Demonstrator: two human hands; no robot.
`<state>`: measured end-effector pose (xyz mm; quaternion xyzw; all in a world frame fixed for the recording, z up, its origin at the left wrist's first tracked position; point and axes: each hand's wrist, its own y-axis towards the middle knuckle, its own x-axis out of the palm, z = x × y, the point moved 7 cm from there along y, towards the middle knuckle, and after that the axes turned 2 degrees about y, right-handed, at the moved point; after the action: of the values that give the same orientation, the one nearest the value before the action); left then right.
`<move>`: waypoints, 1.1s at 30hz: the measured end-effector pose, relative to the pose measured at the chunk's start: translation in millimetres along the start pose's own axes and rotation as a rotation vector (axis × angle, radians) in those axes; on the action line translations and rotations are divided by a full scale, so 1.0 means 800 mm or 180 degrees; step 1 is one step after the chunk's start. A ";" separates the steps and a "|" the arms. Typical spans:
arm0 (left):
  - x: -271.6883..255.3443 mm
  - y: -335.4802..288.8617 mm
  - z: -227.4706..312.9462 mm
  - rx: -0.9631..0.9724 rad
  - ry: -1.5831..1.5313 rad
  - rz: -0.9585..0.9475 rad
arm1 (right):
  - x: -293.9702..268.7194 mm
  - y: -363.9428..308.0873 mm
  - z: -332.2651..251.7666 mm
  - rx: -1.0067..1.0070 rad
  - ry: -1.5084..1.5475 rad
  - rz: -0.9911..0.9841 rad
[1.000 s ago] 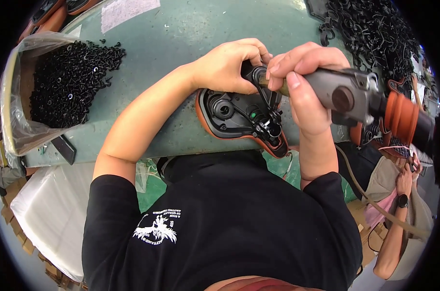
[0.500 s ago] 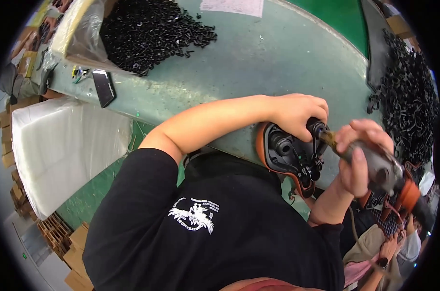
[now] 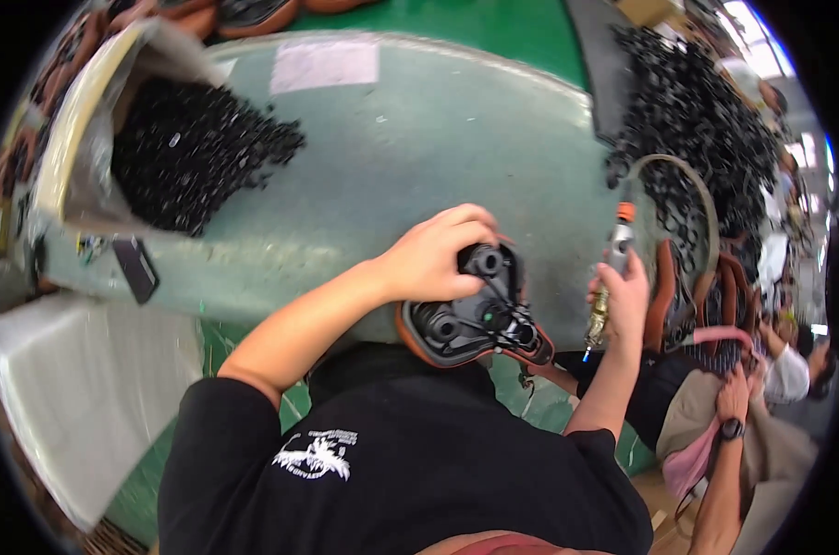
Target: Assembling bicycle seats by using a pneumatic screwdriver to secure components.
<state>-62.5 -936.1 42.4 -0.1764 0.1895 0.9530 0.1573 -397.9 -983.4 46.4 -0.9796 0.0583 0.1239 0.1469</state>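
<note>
A bicycle saddle lies upside down at the near edge of the green table, its black underside with round dampers facing up and its rim orange-brown. My left hand grips it, the fingers curled over its far side by one damper and the thumb across the underside. In my right hand, to the right of the saddle, is a power screwdriver with an orange collar and a brass-coloured front end. Its tip is apart from the saddle and points down toward me. A hose curves from its upper end.
A tipped, plastic-lined box spills black screws at the far left. A phone and a paper sheet lie on the table. Black parts are heaped at the right, near a co-worker's arm.
The screwdriver has come away from the saddle and swung, its tip now pointing toward me. My left hand still holds the saddle. The whole view has shifted.
</note>
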 end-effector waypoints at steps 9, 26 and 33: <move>-0.008 0.018 0.012 -0.0107 -0.0173 -0.0148 | 0.007 -0.015 -0.002 -0.1393 -0.2873 0.0355; -0.175 0.137 0.041 0.1137 0.1491 0.1745 | 0.095 -0.135 -0.190 -0.2845 -0.0113 -0.0767; -0.228 -0.194 0.050 -0.0616 0.2019 0.2387 | 0.027 -0.167 -0.254 -0.4592 0.0361 -0.1755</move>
<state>145.4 -825.8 102.2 -0.3910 0.1890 0.8566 -0.2786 -311.2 -919.3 265.9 -0.8169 -0.2754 0.0399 -0.5052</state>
